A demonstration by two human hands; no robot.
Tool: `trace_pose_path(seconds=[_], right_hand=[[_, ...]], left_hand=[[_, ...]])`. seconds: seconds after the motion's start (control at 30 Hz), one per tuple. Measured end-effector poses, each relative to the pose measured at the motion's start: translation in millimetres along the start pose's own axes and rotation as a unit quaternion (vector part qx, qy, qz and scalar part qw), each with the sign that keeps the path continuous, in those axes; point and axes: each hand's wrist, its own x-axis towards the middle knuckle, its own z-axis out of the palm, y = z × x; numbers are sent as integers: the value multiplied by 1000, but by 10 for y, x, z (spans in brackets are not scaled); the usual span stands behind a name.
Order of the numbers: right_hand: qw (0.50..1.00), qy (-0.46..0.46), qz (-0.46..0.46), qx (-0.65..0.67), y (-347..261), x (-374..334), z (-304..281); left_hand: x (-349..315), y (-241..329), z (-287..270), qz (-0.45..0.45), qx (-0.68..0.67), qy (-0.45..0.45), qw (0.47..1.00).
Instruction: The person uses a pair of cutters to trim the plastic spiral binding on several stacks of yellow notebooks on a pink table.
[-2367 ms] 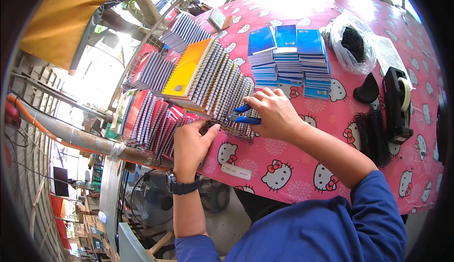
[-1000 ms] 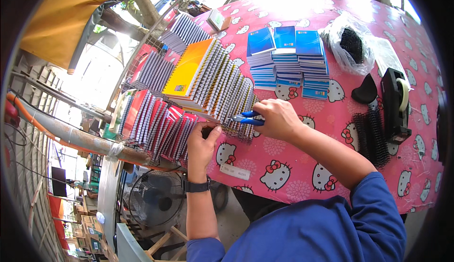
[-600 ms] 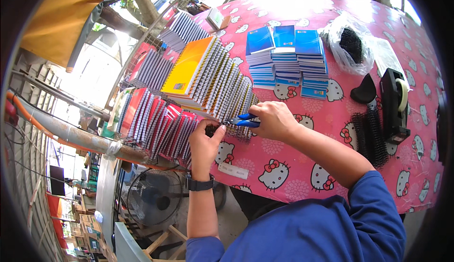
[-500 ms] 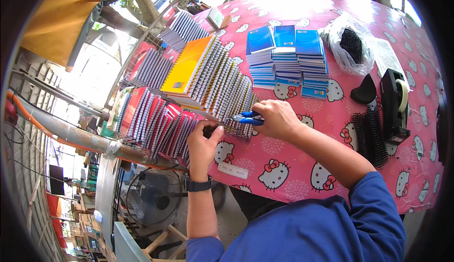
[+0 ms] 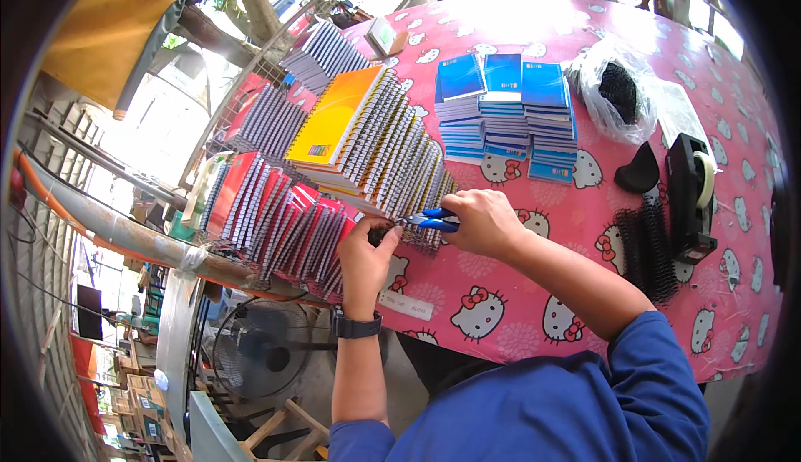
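Blue-handled pliers [image 5: 435, 219] are gripped in my right hand [image 5: 486, 223], their metal jaws pointing left at the near lower end of the yellow stack. My left hand [image 5: 365, 253] is closed there too, thumb and fingers curled together beside the jaws. What it pinches is dark and too small to make out. Just beyond both hands, yellow spiral notebooks [image 5: 338, 120] lie in a leaning stack, their wire-bound edges facing right. Red spiral notebooks [image 5: 234, 191] are piled to the left of my left hand.
Blue notebooks [image 5: 504, 78] stand in stacks beyond my right hand. To the right are black spiral coils [image 5: 647, 253], a tape dispenser [image 5: 688, 203] and a clear plastic bag [image 5: 617, 95] with black coils inside. A fan [image 5: 263, 349] stands below the table's left edge.
My left hand has shifted slightly right, its thumb and fingers now close to the plier jaws. The pliers and my right hand have moved a little left. The whole view has tilted slightly.
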Motion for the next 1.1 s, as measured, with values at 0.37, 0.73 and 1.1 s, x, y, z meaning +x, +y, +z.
trace_pose_path(seconds=[0.37,0.73,1.1], right_hand=[[997,18,-57,-45,24,-5,144],[984,161,-27,-71,217,-211,178],[996,75,2,-56,462,-553,573]], left_hand=[[-76,-138,57,-4,-35,20,999],[-149,-392,295,127,-68,148,979],[-2019,-1597,796,-271,-324,343,839]])
